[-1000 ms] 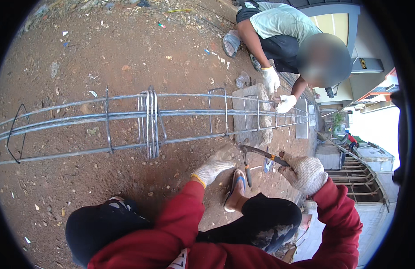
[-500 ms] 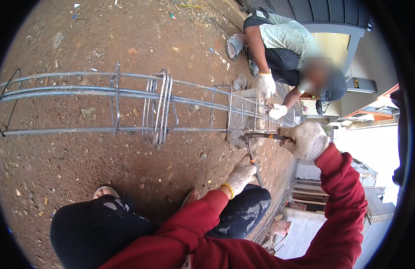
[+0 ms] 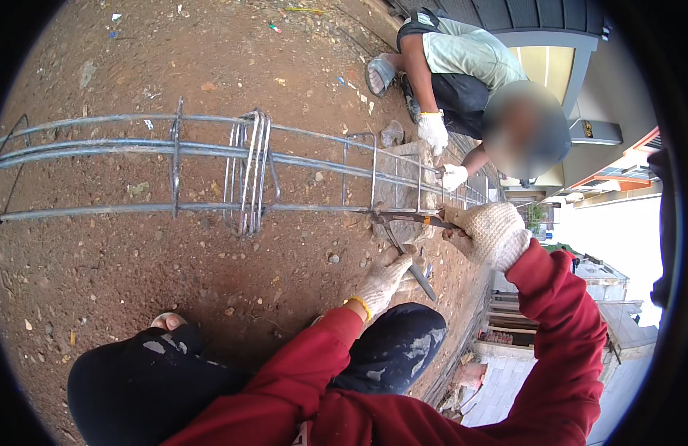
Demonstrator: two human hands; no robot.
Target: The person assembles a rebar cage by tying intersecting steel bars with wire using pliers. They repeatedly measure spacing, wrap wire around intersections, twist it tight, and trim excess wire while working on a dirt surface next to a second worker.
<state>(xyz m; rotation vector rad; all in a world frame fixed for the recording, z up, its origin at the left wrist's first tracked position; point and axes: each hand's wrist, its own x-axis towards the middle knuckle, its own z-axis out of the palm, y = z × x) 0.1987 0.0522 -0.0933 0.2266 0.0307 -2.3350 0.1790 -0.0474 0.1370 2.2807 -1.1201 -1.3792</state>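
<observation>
Gripping the dark pincers [image 3: 407,217] by the upper handle, with the right hand [image 3: 489,234] curled snugly around it. Touching the lower handle with the left hand [image 3: 382,286], with some fingers hidden; cannot tell if squeezing or just resting there. Holding the two handles apart in a V, with the head of the pincers at the near bar of the long metal frame [image 3: 202,207], right beside a bent crosspiece. Working low over the brown dirt [image 3: 121,275], by the edge of a rough gray block [image 3: 392,195]. Farther left on the frame, seeing a bunch of bent metal rings [image 3: 256,172]. Past the block, seeing a co-worker's gloved hands [image 3: 433,132] close to the frame too. Looks like the step of setting the pincers on the metal. Next, probably calls for a firm left grip, then pushing both handles evenly without slipping off the bar.
</observation>
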